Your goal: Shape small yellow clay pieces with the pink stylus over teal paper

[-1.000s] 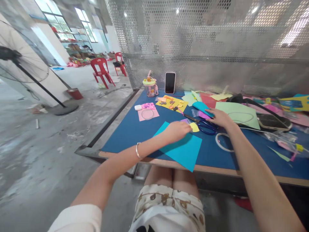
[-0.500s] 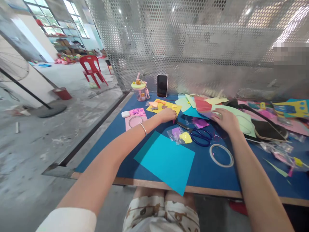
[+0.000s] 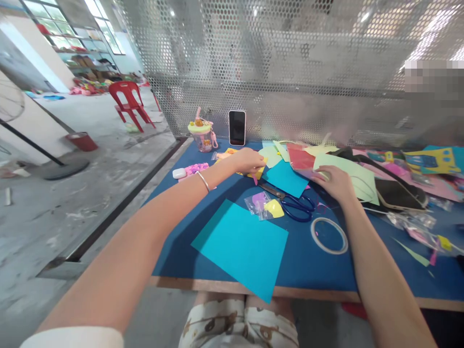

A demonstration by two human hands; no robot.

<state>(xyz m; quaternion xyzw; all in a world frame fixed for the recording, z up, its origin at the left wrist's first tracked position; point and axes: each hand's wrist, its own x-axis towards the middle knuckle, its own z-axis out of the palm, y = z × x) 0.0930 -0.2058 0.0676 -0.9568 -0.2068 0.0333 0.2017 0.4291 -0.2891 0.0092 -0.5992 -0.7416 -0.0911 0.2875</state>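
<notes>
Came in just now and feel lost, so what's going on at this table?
A seated person has the left hand over a yellow sheet and the right hand at a pale green sheet. A turquoise sheet lies before them, one corner past the edge of the table, with blue-handled scissors beyond it.

Pale daylight glows in the windows [image 3: 50, 21] left of the perforated panel [image 3: 253, 58]. Small glare spots dot the panel's top; a pixelated patch [image 3: 435, 79] obscures its right side.
</notes>
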